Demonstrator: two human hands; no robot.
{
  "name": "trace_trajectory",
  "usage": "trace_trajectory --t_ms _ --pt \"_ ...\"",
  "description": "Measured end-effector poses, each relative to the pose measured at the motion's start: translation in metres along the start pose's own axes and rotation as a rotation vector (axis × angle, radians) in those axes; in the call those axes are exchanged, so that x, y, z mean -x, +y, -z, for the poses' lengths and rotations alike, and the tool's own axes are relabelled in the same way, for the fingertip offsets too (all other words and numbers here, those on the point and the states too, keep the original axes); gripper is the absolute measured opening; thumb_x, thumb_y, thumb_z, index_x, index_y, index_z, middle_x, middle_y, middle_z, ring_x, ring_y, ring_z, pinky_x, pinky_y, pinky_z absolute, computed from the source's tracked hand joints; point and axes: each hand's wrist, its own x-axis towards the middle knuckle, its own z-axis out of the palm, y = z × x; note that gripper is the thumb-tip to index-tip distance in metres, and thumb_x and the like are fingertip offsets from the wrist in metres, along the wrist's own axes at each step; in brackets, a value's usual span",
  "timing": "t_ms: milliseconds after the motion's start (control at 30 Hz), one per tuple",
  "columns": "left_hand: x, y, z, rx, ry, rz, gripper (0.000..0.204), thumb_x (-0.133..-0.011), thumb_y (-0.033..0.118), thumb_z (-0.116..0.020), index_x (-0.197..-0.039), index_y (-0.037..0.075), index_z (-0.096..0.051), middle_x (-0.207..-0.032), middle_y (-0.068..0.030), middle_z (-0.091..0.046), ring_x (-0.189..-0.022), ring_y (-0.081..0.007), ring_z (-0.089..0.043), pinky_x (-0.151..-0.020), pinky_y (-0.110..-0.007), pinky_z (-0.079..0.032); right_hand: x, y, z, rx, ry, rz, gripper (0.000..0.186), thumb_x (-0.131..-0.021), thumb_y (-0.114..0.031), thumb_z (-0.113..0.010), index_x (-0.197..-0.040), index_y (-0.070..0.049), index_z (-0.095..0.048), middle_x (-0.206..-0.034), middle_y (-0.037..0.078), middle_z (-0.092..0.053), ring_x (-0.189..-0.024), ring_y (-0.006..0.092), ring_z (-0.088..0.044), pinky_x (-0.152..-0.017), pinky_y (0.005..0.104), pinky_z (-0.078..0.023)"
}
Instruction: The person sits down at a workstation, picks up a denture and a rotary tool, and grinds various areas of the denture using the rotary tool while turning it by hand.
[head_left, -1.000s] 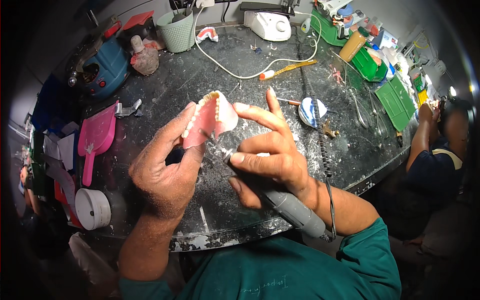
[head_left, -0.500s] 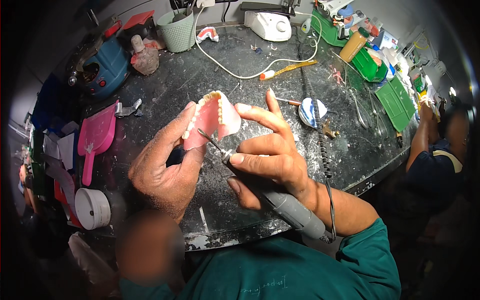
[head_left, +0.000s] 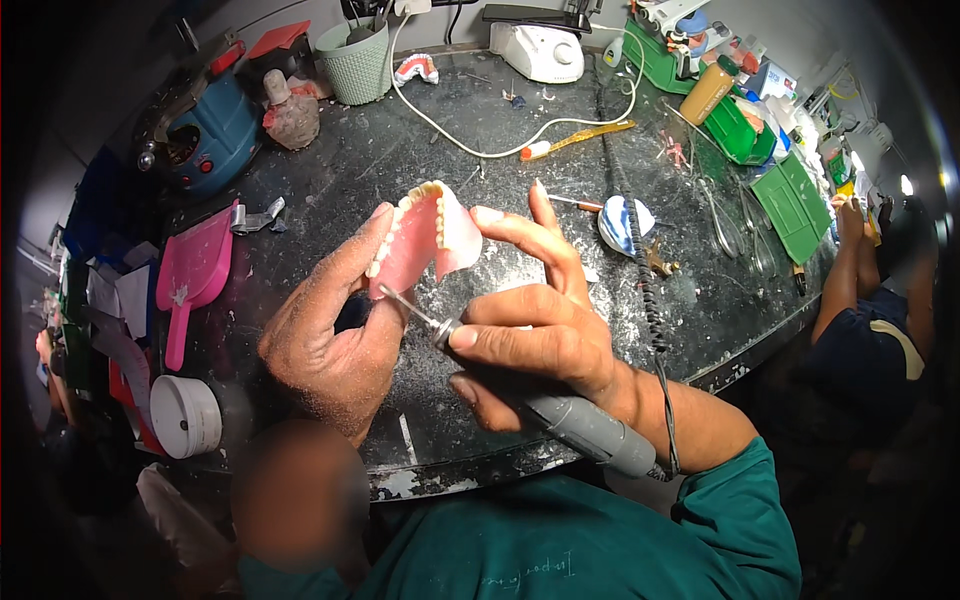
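My left hand, dusted with pale powder, grips a pink denture with a row of cream teeth along its upper edge. My right hand is wrapped round a dark grey dental handpiece. A thin metal bur sticks out of its tip and reaches the lower left edge of the denture, by my left thumb; whether it touches I cannot tell. The right index fingertip rests against the denture's right side. From the handpiece's rear end a black coiled cord runs up across the bench.
A pink dustpan and a white round tub stand at the left. Farther back are a blue machine, a woven basket and a white control box. Green trays line the right, where another person's arm shows.
The bur has moved down and left, from the denture's inner surface to its lower edge. My right hand and the handpiece have dropped slightly. The left hand and denture stay nearly still.
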Motion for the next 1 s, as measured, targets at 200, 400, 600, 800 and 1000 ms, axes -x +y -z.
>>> trace_trajectory --t_ms 200,400,600,800,1000 --pt "-0.0005 -0.0003 -0.0007 -0.040 0.005 -0.037 0.037 -0.075 -0.012 -0.070 -0.111 -0.003 -0.070 -0.109 -0.0166 -0.073 -0.100 -0.0222 -0.071 -0.085 -0.031 -0.057 0.0003 -0.0001 -0.0012 -0.009 0.021 -0.012 0.041 -0.068 -0.013 -0.085 -0.106 -0.016 -0.069 -0.095 -0.001 -0.065 -0.127 0.0387 -0.053 -0.112 0.0701 -0.013" --pt "-0.0002 0.0024 0.0002 -0.033 -0.010 0.010 0.038 -0.075 -0.012 -0.070 -0.112 -0.003 -0.070 -0.109 -0.0162 -0.073 -0.101 -0.0219 -0.071 -0.085 -0.030 -0.056 -0.0003 -0.0018 0.0011 0.000 0.018 -0.025 0.040 -0.068 -0.017 -0.085 -0.105 -0.016 -0.069 -0.095 0.000 -0.066 -0.127 0.0392 -0.053 -0.112 0.0701 -0.014" --pt "0.0002 -0.0006 -0.0006 0.026 -0.004 0.007 0.040 -0.075 -0.013 -0.070 -0.113 -0.002 -0.070 -0.110 -0.0161 -0.072 -0.099 -0.0196 -0.071 -0.083 -0.029 -0.056 0.0021 0.0018 0.0020 -0.036 0.024 -0.025 0.042 -0.068 -0.019 -0.084 -0.107 -0.015 -0.068 -0.095 0.001 -0.065 -0.128 0.0411 -0.052 -0.112 0.0704 -0.013" --pt "0.0001 0.0005 -0.0012 0.055 0.007 -0.008 0.041 -0.075 -0.014 -0.069 -0.114 -0.002 -0.070 -0.111 -0.0159 -0.072 -0.099 -0.0191 -0.071 -0.082 -0.028 -0.056 0.0025 0.0031 0.0018 -0.034 0.027 0.021 0.041 -0.069 -0.022 -0.083 -0.106 -0.013 -0.068 -0.095 0.002 -0.065 -0.128 0.0421 -0.052 -0.111 0.0718 -0.013" --pt "0.0004 0.0005 0.0010 0.025 0.004 -0.007 0.042 -0.074 -0.015 -0.068 -0.114 -0.002 -0.070 -0.111 -0.0164 -0.072 -0.101 -0.0209 -0.071 -0.086 -0.030 -0.056 -0.0002 0.0005 0.0020 -0.050 0.022 0.018 0.043 -0.068 -0.023 -0.084 -0.107 -0.013 -0.068 -0.096 0.003 -0.065 -0.128 0.0413 -0.053 -0.112 0.0710 -0.013"
